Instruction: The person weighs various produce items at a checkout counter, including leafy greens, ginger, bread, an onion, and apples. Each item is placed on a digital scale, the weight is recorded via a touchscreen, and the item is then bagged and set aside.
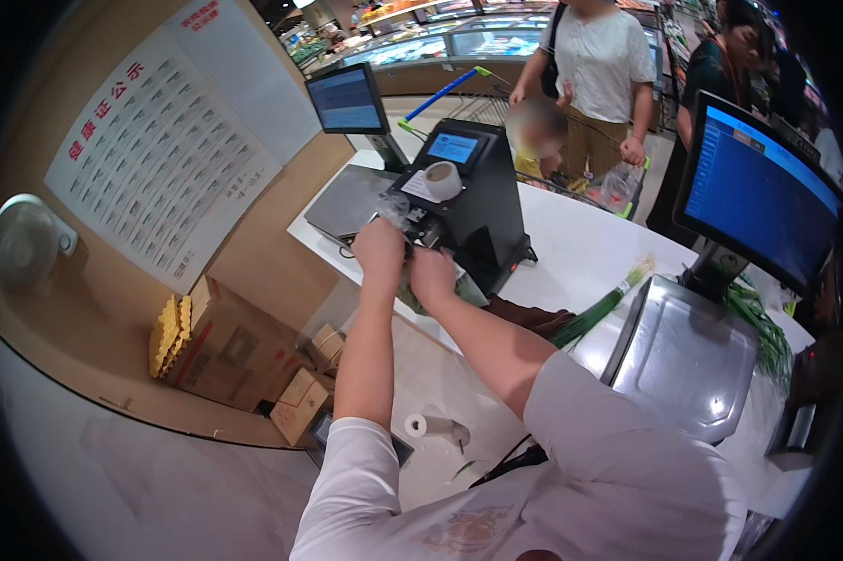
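My left hand (379, 245) is closed around the gathered top of a clear plastic bag (393, 205), whose crumpled end pokes out beyond my fingers. Close beside it, my right hand (432, 275) is bent over the same bag, just above its filled part (472, 289). Green produce shows dimly through the plastic, mostly covered by my hand and forearm. Both hands are at the near side of a black label-printing scale (495, 203). Its metal weighing plate (351, 200) lies just past my left hand. A roll of white tape (442, 180) rests on the black housing.
A bundle of scallions (603, 301) lies on the white counter (568, 228), left of a second steel scale (688, 357). Monitors (758, 189) rise at both scales. Cardboard boxes (235, 350) line the left wall. Across the counter, people stand near a shopping cart (477, 105).
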`<action>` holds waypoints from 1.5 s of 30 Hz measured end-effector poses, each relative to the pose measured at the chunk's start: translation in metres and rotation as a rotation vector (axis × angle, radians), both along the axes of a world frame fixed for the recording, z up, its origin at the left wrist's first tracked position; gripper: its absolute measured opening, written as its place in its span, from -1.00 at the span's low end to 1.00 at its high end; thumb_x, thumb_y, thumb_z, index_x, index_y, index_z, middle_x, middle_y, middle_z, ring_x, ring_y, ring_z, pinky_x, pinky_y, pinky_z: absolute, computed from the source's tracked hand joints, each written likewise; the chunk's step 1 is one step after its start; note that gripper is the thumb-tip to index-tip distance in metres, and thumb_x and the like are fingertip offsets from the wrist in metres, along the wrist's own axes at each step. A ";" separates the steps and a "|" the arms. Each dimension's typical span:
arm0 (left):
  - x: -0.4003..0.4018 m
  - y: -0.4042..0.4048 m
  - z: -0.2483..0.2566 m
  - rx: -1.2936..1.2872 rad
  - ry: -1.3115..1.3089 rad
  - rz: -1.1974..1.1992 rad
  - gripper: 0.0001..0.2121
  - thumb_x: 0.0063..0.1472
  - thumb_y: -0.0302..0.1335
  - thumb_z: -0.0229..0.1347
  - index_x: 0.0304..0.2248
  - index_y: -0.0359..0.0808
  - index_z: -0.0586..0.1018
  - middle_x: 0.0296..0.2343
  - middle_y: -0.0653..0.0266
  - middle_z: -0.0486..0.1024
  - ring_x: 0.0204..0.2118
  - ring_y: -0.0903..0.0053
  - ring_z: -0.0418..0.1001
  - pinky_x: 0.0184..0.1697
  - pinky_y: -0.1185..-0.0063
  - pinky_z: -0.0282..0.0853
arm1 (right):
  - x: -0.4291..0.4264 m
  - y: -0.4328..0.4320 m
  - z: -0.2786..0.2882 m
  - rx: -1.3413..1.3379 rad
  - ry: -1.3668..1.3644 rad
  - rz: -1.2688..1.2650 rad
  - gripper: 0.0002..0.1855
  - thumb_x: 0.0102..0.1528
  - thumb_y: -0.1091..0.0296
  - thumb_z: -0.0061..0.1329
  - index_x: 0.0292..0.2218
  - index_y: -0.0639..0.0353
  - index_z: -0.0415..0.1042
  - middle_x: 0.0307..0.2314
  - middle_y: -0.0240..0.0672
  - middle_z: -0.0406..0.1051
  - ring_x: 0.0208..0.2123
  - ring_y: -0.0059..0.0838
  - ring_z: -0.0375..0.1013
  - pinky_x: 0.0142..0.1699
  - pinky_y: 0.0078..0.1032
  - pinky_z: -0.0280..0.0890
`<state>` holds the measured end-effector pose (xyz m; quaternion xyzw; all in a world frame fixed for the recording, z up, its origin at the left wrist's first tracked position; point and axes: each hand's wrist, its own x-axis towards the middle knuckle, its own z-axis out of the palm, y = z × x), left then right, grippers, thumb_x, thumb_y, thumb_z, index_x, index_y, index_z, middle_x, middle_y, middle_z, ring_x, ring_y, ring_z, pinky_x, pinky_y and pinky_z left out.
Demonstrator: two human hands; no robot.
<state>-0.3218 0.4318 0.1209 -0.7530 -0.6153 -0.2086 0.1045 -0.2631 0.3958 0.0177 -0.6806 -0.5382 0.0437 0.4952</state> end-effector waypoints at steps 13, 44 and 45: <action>0.015 -0.047 -0.002 0.313 0.128 -0.263 -0.72 -0.02 -0.53 0.10 -0.24 -0.18 0.63 -0.19 0.15 0.49 -0.08 0.17 0.38 -0.10 0.24 0.32 | 0.033 -0.056 0.052 -0.396 0.036 0.227 -0.84 -0.09 0.43 -0.10 -0.57 0.05 0.53 -0.55 -0.15 0.50 -0.36 -0.19 0.52 0.13 -0.13 0.13; 0.319 -0.121 -0.239 -0.460 -0.407 -0.754 -0.61 0.18 -0.24 0.14 -0.26 -0.50 0.56 -0.36 -0.02 0.56 -0.29 0.20 0.50 -0.17 0.36 0.34 | 0.651 -0.667 -0.113 -0.999 -0.195 -0.598 0.27 -0.37 -0.02 0.34 0.25 0.10 -0.10 0.21 -0.21 0.00 0.27 -0.13 -0.07 0.24 -0.10 0.00; 0.315 -0.123 -0.239 -0.445 -0.390 -0.781 -0.62 0.18 -0.24 0.15 -0.25 -0.49 0.55 -0.33 -0.02 0.55 -0.27 0.20 0.49 -0.16 0.36 0.34 | 0.659 -0.665 -0.117 -1.060 -0.165 -0.522 0.39 -0.45 -0.06 0.37 0.27 0.11 -0.17 0.24 -0.21 -0.05 0.30 -0.13 -0.14 0.27 -0.07 -0.05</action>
